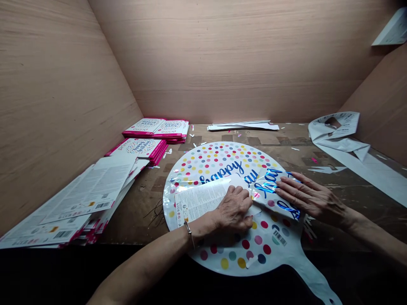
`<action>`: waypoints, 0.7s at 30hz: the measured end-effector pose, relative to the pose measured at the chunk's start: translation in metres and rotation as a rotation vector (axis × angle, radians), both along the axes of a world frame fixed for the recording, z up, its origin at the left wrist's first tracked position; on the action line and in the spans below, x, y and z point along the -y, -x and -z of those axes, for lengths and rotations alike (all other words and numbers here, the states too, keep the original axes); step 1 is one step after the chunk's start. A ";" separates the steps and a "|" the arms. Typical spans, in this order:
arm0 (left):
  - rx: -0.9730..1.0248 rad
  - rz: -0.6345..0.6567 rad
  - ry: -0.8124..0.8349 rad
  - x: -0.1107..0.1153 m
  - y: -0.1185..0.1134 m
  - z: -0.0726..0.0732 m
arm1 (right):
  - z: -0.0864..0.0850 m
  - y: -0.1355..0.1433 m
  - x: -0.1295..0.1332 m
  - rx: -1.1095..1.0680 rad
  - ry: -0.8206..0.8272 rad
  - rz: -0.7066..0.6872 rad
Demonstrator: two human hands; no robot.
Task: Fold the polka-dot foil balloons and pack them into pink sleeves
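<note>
A flat foil balloon [222, 154] with coloured dots and blue lettering lies in front of me, its long tail reaching toward the lower right. On top of it rests a white printed card [197, 199] with fine text. My left hand [233, 207] is closed at the card's right end, fingers curled over it. A folded-over part of the balloon [269, 186] shows shiny blue letters to the right of the card. My right hand [308, 197] lies on that fold with its fingers stretched out flat. The left fingertips are partly hidden.
Pink-edged printed packs [140, 146] are stacked at the back left. Several loose printed cards [92, 190] spread along the left wall. White paper strips [243, 126] lie at the back, and a long curled paper band [340, 140] at the right. Wooden panels [222, 59] enclose the worktop.
</note>
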State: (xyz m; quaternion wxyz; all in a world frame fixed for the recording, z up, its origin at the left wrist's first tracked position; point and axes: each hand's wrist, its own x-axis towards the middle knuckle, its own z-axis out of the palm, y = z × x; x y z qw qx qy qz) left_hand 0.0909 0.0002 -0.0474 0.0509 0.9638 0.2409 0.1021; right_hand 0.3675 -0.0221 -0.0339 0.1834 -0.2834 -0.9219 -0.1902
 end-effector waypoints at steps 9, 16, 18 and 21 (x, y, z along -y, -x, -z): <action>0.018 0.080 -0.029 0.001 -0.002 0.000 | -0.009 0.005 -0.002 0.125 -0.023 -0.086; 0.051 0.218 -0.094 0.009 -0.001 -0.007 | -0.012 0.010 -0.006 0.240 -0.018 -0.192; 0.034 0.295 -0.099 0.012 0.000 -0.009 | -0.012 0.013 -0.004 0.246 0.042 -0.250; -0.002 0.426 -0.118 0.014 0.002 -0.010 | -0.009 0.021 0.003 0.227 0.191 -0.349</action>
